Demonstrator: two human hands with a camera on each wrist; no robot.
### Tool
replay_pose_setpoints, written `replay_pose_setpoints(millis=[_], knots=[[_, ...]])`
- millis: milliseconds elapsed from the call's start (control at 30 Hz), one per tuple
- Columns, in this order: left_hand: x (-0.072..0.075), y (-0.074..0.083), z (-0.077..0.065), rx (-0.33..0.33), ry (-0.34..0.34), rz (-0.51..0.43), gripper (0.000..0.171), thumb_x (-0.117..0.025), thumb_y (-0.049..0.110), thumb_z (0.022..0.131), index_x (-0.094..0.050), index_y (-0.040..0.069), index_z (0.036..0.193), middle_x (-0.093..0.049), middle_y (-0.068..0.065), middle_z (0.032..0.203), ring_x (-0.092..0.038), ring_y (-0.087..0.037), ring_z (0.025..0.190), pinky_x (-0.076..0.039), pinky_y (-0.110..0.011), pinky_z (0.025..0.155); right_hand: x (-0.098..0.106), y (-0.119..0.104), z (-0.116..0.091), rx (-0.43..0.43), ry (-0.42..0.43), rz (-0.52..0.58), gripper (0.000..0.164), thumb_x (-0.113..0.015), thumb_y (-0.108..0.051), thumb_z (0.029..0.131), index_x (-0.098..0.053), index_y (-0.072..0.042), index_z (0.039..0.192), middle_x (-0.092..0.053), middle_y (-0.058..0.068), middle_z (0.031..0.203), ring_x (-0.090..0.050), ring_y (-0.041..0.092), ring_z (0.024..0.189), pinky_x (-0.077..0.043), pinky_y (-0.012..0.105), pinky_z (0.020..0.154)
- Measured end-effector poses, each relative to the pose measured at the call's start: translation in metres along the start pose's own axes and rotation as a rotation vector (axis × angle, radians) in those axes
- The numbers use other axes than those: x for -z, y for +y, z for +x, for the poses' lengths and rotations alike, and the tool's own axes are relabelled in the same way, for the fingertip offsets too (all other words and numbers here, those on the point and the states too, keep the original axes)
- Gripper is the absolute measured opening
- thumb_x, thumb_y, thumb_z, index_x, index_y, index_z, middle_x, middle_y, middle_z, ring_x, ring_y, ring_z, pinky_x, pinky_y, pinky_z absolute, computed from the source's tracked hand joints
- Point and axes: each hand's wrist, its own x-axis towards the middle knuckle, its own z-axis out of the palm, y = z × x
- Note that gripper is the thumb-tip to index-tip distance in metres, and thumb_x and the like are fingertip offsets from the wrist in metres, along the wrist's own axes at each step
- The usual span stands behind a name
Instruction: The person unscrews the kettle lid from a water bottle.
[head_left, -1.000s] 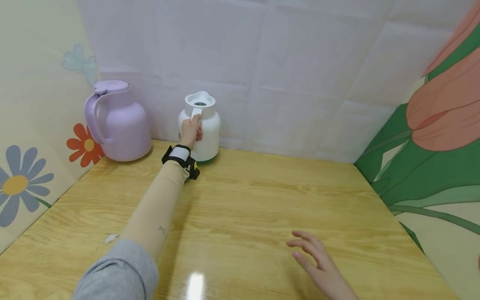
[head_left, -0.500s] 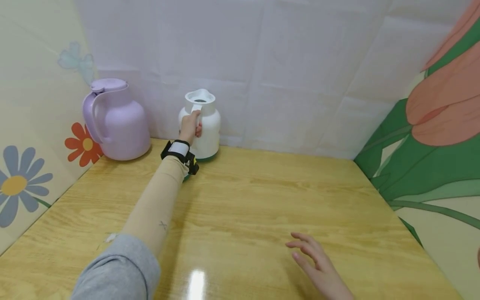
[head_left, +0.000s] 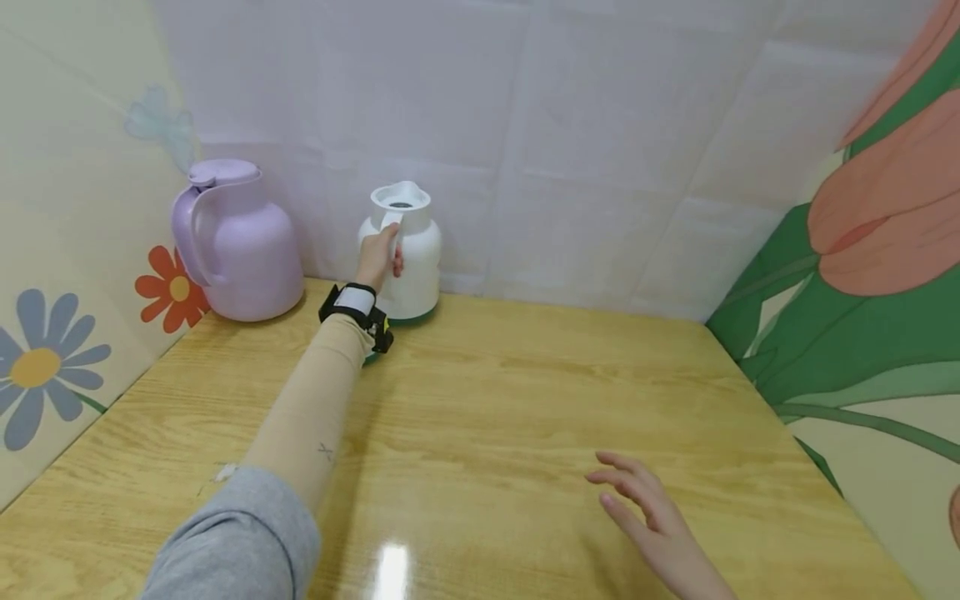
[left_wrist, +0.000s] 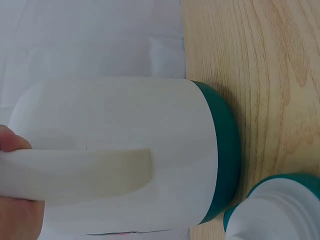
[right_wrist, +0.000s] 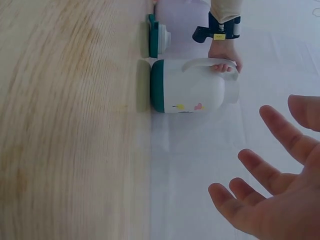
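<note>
My left hand (head_left: pixel 378 255) grips the handle (left_wrist: pixel 95 172) of a white thermos jug (head_left: pixel 418 268) with a green base. The jug stands upright on the table near the back wall, its mouth uncovered. In the left wrist view a green and white lid (left_wrist: pixel 275 212) lies beside the base, its white inner side showing. The right wrist view shows that lid (right_wrist: pixel 156 37) from the side; in the head view the left forearm mostly hides it. My right hand (head_left: pixel 652 525) holds nothing, its fingers loosely bent above the table's front right part.
A larger purple thermos jug (head_left: pixel 251 250) with its lid on stands at the back left, against the flower-printed side wall. The wooden table (head_left: pixel 525 417) meets a white sheet (head_left: pixel 600 150) at the back. A small torn white patch (head_left: pixel 225 472) shows near the left forearm.
The right hand has shifted slightly right. The left hand keeps its grip on the jug's handle, and the jug stays in place.
</note>
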Motion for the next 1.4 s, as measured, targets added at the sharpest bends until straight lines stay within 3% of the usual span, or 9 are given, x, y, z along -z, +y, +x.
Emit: replay_pose_setpoints(millis=[200,500,667,800,933,1067,1167,1267,1400], knots=[[0.003,-0.003,-0.001,-0.051,-0.028,0.052,0.046,-0.045,0.036,0.097,-0.048,0.006,0.063,-0.046,0.004,0.044,-0.045,-0.009,0.04,-0.041,-0.021,0.048,-0.001,0.002,0.004,0.061,0.019,0.002,0.021,-0.056,-0.003,0.091,-0.064,-0.012,0.109,-0.05,0.005,0.125,-0.035,-0.013,0.112,-0.043,0.019,0.082],[0.005,-0.008,0.001,-0.12,0.027,0.051,0.037,-0.048,0.034,0.097,-0.047,0.006,0.072,-0.047,0.003,0.053,-0.046,-0.006,0.045,-0.042,-0.018,0.049,-0.001,0.005,0.013,-0.018,-0.037,0.028,0.02,-0.054,-0.009,0.093,-0.063,-0.011,0.111,-0.05,0.007,0.128,-0.032,-0.017,0.109,-0.044,0.022,0.082],[0.009,-0.007,0.002,-0.161,0.051,0.087,0.035,-0.049,0.031,0.097,-0.05,0.003,0.076,-0.05,0.003,0.057,-0.049,-0.007,0.05,-0.043,-0.019,0.057,-0.001,0.006,0.019,0.016,-0.039,0.005,0.02,-0.054,-0.008,0.093,-0.063,-0.011,0.111,-0.05,0.007,0.127,-0.032,-0.016,0.11,-0.043,0.022,0.083],[0.014,-0.003,0.0,-0.188,0.119,0.201,0.033,-0.047,0.032,0.098,-0.053,0.0,0.089,-0.05,0.004,0.07,-0.047,-0.007,0.065,-0.038,-0.018,0.066,0.002,0.004,0.026,0.02,-0.057,0.013,0.02,-0.053,-0.009,0.094,-0.063,-0.012,0.111,-0.049,0.007,0.129,-0.031,-0.015,0.112,-0.043,0.026,0.084],[0.018,0.002,-0.007,-0.243,0.214,0.158,0.023,-0.047,0.02,0.098,-0.053,-0.003,0.096,-0.05,-0.004,0.082,-0.047,-0.011,0.073,-0.038,-0.018,0.067,0.004,0.002,0.031,0.021,-0.068,0.031,0.02,-0.051,-0.01,0.095,-0.062,-0.011,0.112,-0.048,0.008,0.131,-0.031,-0.014,0.113,-0.044,0.025,0.084],[0.024,0.012,-0.025,-0.318,0.277,0.133,0.015,-0.048,0.011,0.095,-0.056,0.001,0.086,-0.054,-0.001,0.075,-0.051,-0.009,0.067,-0.041,-0.016,0.063,0.005,0.0,0.034,0.089,-0.028,0.081,0.019,-0.05,-0.005,0.095,-0.063,-0.006,0.109,-0.051,-0.001,0.127,-0.035,-0.015,0.111,-0.044,0.017,0.081],[0.032,0.02,-0.04,-0.382,0.314,0.201,0.016,-0.051,0.01,0.092,-0.058,0.001,0.081,-0.053,0.006,0.066,-0.05,-0.003,0.059,-0.042,-0.016,0.059,0.005,-0.003,0.036,0.117,-0.021,0.153,0.02,-0.048,-0.002,0.095,-0.062,-0.003,0.11,-0.054,-0.011,0.119,-0.045,-0.011,0.108,-0.045,0.015,0.08],[0.043,0.025,-0.053,-0.446,0.349,0.266,0.017,-0.05,0.008,0.091,-0.059,-0.004,0.083,-0.055,0.0,0.069,-0.05,-0.007,0.061,-0.04,-0.017,0.059,0.005,-0.006,0.037,0.114,-0.058,0.193,0.021,-0.047,-0.003,0.096,-0.062,-0.005,0.11,-0.061,-0.012,0.111,-0.053,-0.006,0.102,-0.047,0.015,0.08],[0.074,0.028,-0.056,-0.515,0.509,0.425,0.02,-0.05,0.01,0.09,-0.059,-0.007,0.095,-0.058,-0.014,0.088,-0.052,-0.019,0.079,-0.04,-0.023,0.072,0.003,-0.007,0.039,0.153,-0.159,0.155,0.022,-0.046,-0.005,0.097,-0.062,-0.007,0.112,-0.065,-0.004,0.106,-0.056,-0.002,0.099,-0.048,0.018,0.079]])
